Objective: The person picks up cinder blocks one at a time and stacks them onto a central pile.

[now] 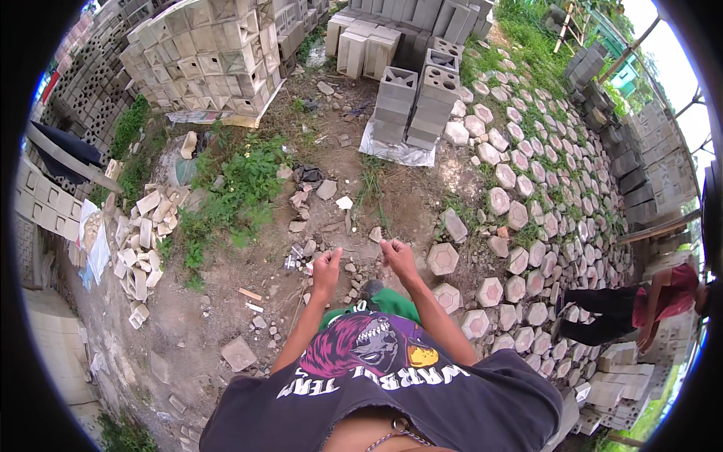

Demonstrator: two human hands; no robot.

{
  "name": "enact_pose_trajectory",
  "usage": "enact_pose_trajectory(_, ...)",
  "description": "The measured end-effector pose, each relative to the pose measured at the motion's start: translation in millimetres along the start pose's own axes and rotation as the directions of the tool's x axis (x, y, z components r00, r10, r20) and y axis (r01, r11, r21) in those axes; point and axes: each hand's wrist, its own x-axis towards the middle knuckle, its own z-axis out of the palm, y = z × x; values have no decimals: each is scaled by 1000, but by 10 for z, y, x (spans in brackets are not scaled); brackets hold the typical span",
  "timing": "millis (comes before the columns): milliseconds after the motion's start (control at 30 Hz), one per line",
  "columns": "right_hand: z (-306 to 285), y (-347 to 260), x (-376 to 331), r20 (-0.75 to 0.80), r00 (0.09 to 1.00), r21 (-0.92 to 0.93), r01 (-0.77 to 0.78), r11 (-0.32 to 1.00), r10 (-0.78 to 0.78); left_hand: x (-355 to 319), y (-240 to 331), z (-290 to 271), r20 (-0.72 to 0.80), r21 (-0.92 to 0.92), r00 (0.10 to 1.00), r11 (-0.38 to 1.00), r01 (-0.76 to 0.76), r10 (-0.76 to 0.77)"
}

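My left hand (326, 270) is held out in front of my body, its fingers curled closed and the thumb on top. A short gap to the right of it, my right hand (399, 258) is closed too, with thumb and fingers pressed together. Whatever either hand may hold is too small or hidden to make out. Just beyond my right fingertips, in the picture, a small grey stone (376, 234) shows on the dirt. Green cloth (399, 303) is visible below my hands, past the hem of my dark printed shirt (410, 361).
Hexagonal pavers (505, 176) cover the ground at right, where another person (666, 297) in red stands. Concrete blocks (394, 102) are stacked ahead. A pale block stack (207, 56) rises at far left, beyond weeds (242, 181). Broken pieces (143, 245) lie heaped at left.
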Motion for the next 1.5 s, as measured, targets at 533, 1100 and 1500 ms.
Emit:
enact_pose_trajectory(533, -953, 14, 660, -187, 974, 238, -84, 968, 130, 850, 184, 843, 27, 83, 999, 996, 29, -32)
enact_pose_trajectory(1100, -983, -1056, 2249, -306, 934, 269, -104, 957, 187, 3021, 1241, 1415, 100, 115, 995, 993, -22, 10)
enact_pose_trajectory(1500, -1208, -1444, 2912, -368, 899, 304, -123, 945, 236, 3858, 1502, 2042, 275, 152, 956, 987, 57, -98)
